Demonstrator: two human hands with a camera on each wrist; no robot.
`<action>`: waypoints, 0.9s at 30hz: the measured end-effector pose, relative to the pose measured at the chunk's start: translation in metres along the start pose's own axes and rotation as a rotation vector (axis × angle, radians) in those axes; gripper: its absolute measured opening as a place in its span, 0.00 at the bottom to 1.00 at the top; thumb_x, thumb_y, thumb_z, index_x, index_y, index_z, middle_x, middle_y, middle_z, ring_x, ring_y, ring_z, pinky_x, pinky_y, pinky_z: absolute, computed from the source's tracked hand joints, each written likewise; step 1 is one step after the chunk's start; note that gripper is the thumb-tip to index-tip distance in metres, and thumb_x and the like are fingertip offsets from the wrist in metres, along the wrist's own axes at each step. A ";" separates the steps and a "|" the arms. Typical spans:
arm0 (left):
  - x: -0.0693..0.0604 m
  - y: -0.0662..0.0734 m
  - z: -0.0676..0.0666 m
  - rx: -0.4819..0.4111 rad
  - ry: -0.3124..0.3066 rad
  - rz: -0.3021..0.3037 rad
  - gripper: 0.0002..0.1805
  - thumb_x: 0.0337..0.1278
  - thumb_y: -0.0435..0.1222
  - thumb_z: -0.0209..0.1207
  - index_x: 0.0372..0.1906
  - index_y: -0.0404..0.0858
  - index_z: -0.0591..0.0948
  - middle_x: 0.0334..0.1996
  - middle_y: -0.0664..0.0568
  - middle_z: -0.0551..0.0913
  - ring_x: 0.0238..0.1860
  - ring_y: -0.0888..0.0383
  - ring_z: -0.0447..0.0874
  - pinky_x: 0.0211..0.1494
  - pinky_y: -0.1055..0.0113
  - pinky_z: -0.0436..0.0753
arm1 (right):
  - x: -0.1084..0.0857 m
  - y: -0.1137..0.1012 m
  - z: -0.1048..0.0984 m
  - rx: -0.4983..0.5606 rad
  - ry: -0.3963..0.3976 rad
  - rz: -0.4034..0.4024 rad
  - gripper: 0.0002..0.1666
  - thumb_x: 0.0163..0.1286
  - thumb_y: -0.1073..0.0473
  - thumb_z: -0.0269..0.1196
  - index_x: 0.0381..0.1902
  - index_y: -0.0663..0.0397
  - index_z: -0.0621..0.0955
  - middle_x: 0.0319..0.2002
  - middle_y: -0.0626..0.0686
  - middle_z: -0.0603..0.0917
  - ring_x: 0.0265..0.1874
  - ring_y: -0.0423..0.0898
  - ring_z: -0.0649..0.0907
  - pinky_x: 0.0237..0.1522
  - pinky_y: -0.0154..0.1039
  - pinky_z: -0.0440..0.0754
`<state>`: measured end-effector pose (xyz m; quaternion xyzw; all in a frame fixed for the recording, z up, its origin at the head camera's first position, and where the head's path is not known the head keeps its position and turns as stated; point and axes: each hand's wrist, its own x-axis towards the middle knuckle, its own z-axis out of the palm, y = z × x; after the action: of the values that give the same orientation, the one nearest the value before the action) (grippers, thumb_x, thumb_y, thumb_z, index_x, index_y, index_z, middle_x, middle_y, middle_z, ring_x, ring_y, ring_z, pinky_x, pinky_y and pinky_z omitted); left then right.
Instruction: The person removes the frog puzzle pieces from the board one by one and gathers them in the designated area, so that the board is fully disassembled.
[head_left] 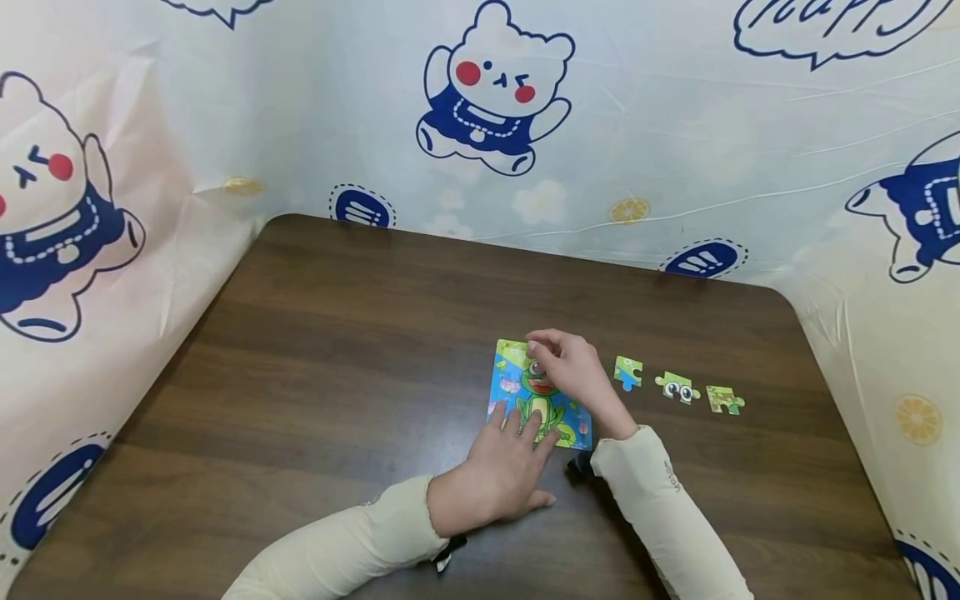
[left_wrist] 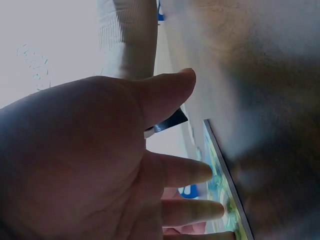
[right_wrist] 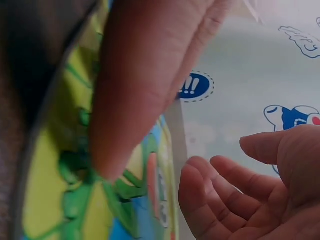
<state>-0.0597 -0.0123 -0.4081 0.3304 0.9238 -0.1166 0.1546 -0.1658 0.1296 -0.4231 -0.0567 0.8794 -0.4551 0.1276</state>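
Observation:
A frog jigsaw puzzle lies flat on the table, blue and green, with the frog in its middle. My left hand rests with spread, straight fingers over the puzzle's lower edge; in the left wrist view its fingers reach onto the picture. Over the upper right part hovers my right hand, thumb and forefinger near the top edge. In the right wrist view, the right hand has loosely bent fingers, with a gap before the thumb and no piece visible. A blurred finger crosses the puzzle there.
Right of the puzzle lie three loose pieces: a green-blue one, one with two eyes and a green one. The dark wooden table is bordered by a printed cloth at the back and sides.

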 end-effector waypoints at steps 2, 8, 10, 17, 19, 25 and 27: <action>0.000 0.000 0.000 0.018 -0.004 0.003 0.46 0.60 0.75 0.46 0.79 0.58 0.61 0.78 0.52 0.63 0.76 0.48 0.66 0.78 0.48 0.60 | -0.001 0.002 0.002 0.038 -0.018 0.010 0.22 0.79 0.50 0.56 0.63 0.54 0.80 0.47 0.59 0.89 0.34 0.49 0.90 0.36 0.42 0.89; 0.000 0.002 0.000 0.053 -0.021 0.003 0.45 0.61 0.75 0.44 0.79 0.60 0.60 0.78 0.51 0.63 0.76 0.47 0.66 0.77 0.50 0.64 | 0.000 0.008 0.010 0.057 -0.039 0.024 0.19 0.79 0.51 0.56 0.60 0.53 0.82 0.43 0.56 0.90 0.29 0.47 0.88 0.36 0.41 0.88; 0.000 0.003 0.000 0.052 -0.022 -0.001 0.45 0.61 0.75 0.44 0.79 0.60 0.61 0.78 0.50 0.63 0.76 0.46 0.66 0.75 0.51 0.67 | 0.000 0.008 0.012 0.039 -0.039 0.023 0.19 0.79 0.51 0.56 0.59 0.53 0.83 0.42 0.55 0.90 0.29 0.46 0.87 0.36 0.39 0.88; 0.002 0.006 0.001 0.077 -0.011 0.010 0.45 0.61 0.75 0.44 0.79 0.59 0.61 0.78 0.48 0.63 0.74 0.44 0.68 0.72 0.54 0.72 | -0.005 0.004 0.014 -0.030 -0.026 0.018 0.18 0.79 0.50 0.57 0.56 0.51 0.84 0.33 0.53 0.88 0.28 0.45 0.84 0.35 0.38 0.83; 0.003 0.005 0.002 0.068 -0.005 0.016 0.45 0.61 0.75 0.44 0.78 0.58 0.62 0.77 0.47 0.64 0.73 0.44 0.68 0.71 0.53 0.73 | -0.005 0.004 0.014 -0.059 -0.026 0.013 0.18 0.79 0.48 0.56 0.55 0.50 0.85 0.31 0.53 0.87 0.27 0.45 0.83 0.35 0.39 0.81; 0.005 0.004 0.002 0.015 -0.001 0.027 0.44 0.62 0.73 0.46 0.78 0.57 0.64 0.76 0.47 0.66 0.73 0.43 0.69 0.68 0.48 0.76 | -0.005 0.003 0.014 -0.105 -0.026 -0.005 0.18 0.79 0.48 0.56 0.54 0.50 0.85 0.28 0.52 0.86 0.25 0.43 0.81 0.34 0.39 0.78; 0.005 0.003 0.002 0.007 -0.002 0.031 0.44 0.62 0.73 0.47 0.78 0.56 0.64 0.76 0.47 0.66 0.73 0.43 0.69 0.68 0.48 0.76 | -0.005 0.002 0.014 -0.107 -0.021 -0.009 0.18 0.78 0.48 0.56 0.53 0.49 0.85 0.28 0.52 0.86 0.24 0.43 0.81 0.34 0.39 0.78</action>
<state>-0.0608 -0.0076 -0.4123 0.3453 0.9179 -0.1179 0.1560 -0.1570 0.1210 -0.4319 -0.0722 0.9007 -0.4076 0.1317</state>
